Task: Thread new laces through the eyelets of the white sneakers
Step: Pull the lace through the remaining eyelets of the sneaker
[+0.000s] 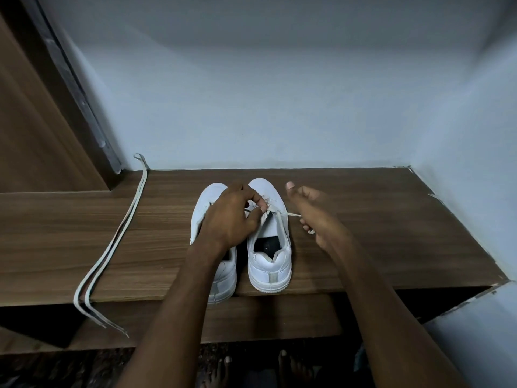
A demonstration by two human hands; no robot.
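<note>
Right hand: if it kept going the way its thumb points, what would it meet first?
Probably nothing close: the right hand, holding the lace, points past the right sneaker toward the wall; depth unclear.

I see bare table to the right of the right sneaker, reaching to the side wall, but my right hand sits there with a lace end stretched from the shoe to it. My left hand and forearm cover the left sneaker. The two shoes stand just apart, a narrow gap between. To the left, a spare lace crosses the table and hangs over its front edge. A strip stays bare between the toes and the back wall
</note>
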